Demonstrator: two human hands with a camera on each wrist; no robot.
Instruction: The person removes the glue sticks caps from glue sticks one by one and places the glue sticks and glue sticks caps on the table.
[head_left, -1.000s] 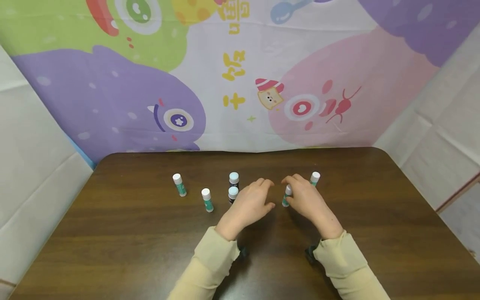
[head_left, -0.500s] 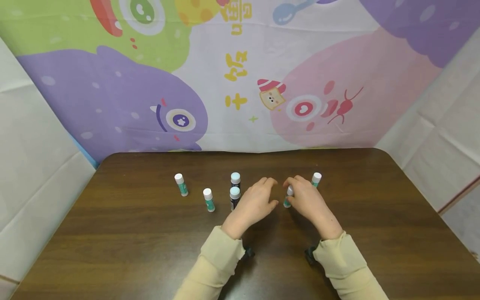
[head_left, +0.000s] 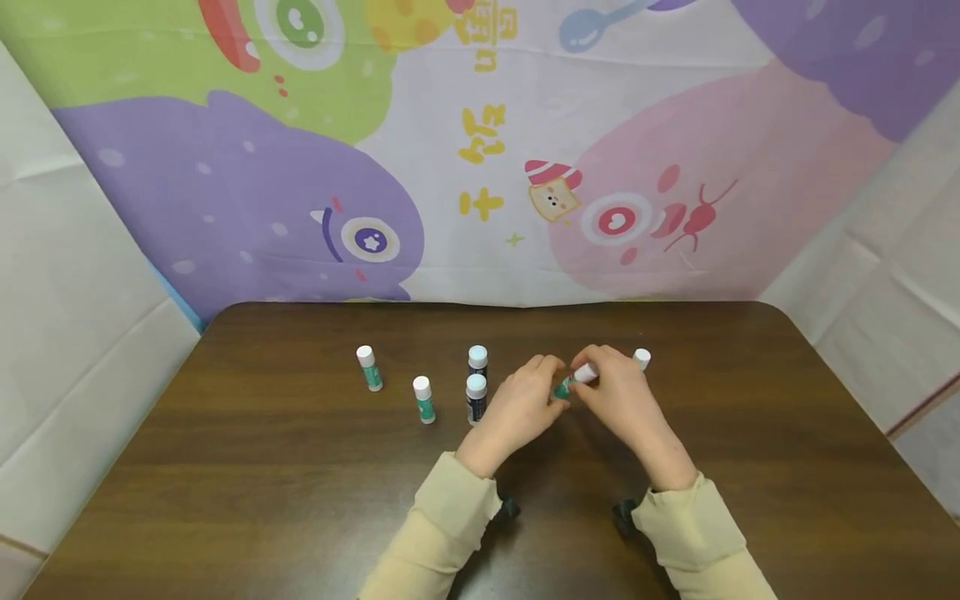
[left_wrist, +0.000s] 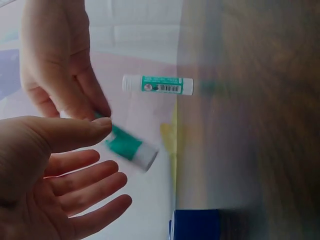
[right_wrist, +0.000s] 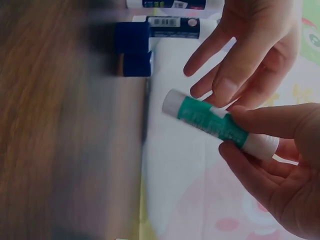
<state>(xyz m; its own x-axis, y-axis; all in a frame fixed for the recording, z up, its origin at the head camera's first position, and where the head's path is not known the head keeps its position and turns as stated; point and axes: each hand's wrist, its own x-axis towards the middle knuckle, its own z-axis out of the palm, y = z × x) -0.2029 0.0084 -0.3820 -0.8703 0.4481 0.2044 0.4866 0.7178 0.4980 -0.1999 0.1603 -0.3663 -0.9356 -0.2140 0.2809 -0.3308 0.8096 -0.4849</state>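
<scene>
My right hand [head_left: 622, 396] pinches a green glue stick with a white cap [right_wrist: 200, 117] between thumb and fingers. It is raised off the table and tilted, its green end toward my left hand [head_left: 519, 407] in the head view. The left hand has its fingers spread and relaxed, with fingertips close to the stick. In the left wrist view the left thumb [left_wrist: 75, 132] overlaps the stick's upper part. Behind my right hand another green glue stick [left_wrist: 162, 85] stands upright; only its white cap [head_left: 641, 358] shows from the head.
Two green glue sticks, a farther one [head_left: 369, 369] and a nearer one [head_left: 423, 400], stand on the left. Beside my left hand stand two navy tubes with pale blue caps, one behind [head_left: 477, 360] the other [head_left: 476, 400]. Dark blue blocks [right_wrist: 132, 37] show low in the wrist views.
The green glue stick by my right hand stood upright on the table; now it is lifted and tilted in that hand. My left hand has come closer to it.
</scene>
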